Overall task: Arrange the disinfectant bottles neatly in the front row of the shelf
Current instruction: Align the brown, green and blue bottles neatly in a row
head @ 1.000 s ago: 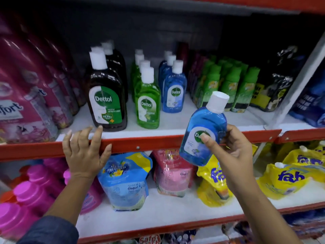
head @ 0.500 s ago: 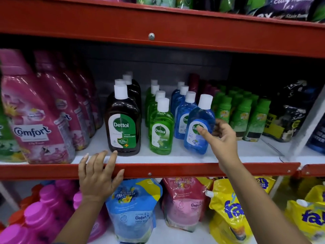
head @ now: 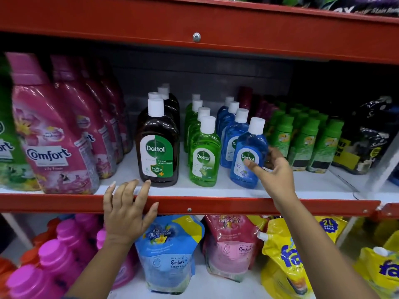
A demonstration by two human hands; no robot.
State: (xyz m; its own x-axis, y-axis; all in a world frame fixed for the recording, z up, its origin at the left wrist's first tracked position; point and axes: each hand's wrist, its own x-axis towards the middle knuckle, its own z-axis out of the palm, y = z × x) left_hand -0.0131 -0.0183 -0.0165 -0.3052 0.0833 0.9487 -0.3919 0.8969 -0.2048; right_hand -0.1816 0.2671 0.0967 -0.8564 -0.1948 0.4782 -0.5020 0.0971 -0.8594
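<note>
While you face the middle shelf, this is how things stand:

Right hand: your right hand (head: 275,169) reaches up and forward from the lower right, the forearm rising at a slant and the wrist over the shelf's red front edge (head: 237,207). The thumb lies across the label of the front blue bottle (head: 248,156), and the fingers (head: 273,153) curl round its right side, so the hand is closed about the bottle.

Left hand: your left hand (head: 127,212) lies palm-down over the red front edge, forearm coming up from the lower left. Its fingers are spread and loose, grasping nothing, the tips reaching the white shelf board (head: 302,188) just in front of the brown bottle (head: 158,147).

Blue bottle: it stands on the board with its base down, leaning slightly to the left, at the head of a column of blue bottles (head: 232,126), near the front edge.

Front row: brown bottle on the left, green bottle (head: 204,155) in the middle, blue bottle on the right, each apart from its neighbour, labels facing you.

Neighbours: pink Comfort bottles (head: 58,134) to the left, green-capped bottles (head: 304,139) just right of the blue column.

Lower shelf: refill pouches (head: 170,253) stand below your hands.
</note>
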